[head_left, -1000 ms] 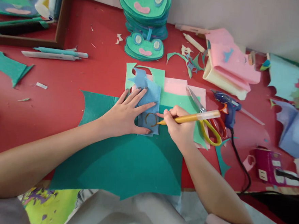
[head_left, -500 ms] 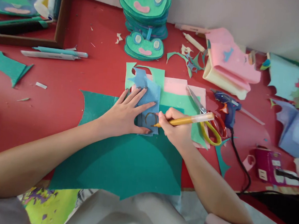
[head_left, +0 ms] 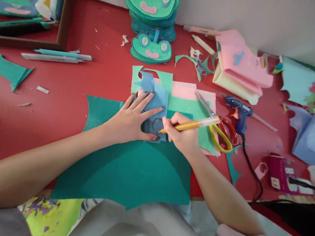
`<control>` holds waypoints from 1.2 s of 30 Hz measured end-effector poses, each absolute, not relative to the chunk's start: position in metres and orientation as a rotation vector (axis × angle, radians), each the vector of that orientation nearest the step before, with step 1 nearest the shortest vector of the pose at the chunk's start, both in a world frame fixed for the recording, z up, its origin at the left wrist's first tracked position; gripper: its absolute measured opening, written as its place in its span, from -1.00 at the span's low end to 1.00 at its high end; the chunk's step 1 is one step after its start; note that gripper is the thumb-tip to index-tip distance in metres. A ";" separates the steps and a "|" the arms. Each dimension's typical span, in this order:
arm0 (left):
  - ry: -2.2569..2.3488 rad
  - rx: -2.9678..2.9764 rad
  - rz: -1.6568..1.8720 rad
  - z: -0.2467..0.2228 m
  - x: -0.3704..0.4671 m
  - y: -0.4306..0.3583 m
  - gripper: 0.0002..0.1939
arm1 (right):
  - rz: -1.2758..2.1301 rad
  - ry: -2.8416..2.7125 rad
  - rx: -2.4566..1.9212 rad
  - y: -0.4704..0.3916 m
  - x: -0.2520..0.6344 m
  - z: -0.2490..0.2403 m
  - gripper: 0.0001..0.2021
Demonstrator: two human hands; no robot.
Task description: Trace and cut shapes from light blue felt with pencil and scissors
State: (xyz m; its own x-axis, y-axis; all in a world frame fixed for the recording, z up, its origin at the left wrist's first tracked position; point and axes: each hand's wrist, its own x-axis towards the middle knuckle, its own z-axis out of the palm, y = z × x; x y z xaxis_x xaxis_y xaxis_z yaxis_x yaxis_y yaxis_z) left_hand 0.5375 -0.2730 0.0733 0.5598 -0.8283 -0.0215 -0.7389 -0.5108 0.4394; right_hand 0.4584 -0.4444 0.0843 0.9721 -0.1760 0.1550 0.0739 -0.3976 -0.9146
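My left hand (head_left: 131, 121) lies flat with fingers spread on a piece of blue felt (head_left: 159, 98), pressing it down. In my right hand (head_left: 182, 134) is a yellow marker (head_left: 186, 125) with a clear rear end, its tip touching the blue felt's lower part. A dark curved outline shows there, between my left thumb and the marker. Under the blue piece lie light green felt (head_left: 190, 105), pink felt (head_left: 185, 86) and a large dark green sheet (head_left: 123, 173). Scissors (head_left: 221, 137) with yellow and red handles rest on the right side of these layers.
Stacked green frog faces (head_left: 151, 53) stand at the back. A blue glue gun (head_left: 239, 111) with a cord lies right, near a purple box (head_left: 280, 173) and folded pink felt (head_left: 243, 63). Pens (head_left: 62, 55) and a brown tray (head_left: 64, 18) are at left.
The marker tip has moved slightly left along the lower edge of the curved outline, and my right hand has shifted with it. My left hand stays on the blue felt.
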 end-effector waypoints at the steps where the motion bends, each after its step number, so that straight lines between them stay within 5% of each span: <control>1: -1.277 2.416 -0.321 0.073 0.537 -0.273 -0.12 | -0.272 0.078 -1.944 -0.444 0.458 0.085 -0.61; 36: -1.287 2.416 -0.295 0.073 0.537 -0.273 -0.13 | -0.220 0.056 -1.992 -0.444 0.459 0.086 -0.62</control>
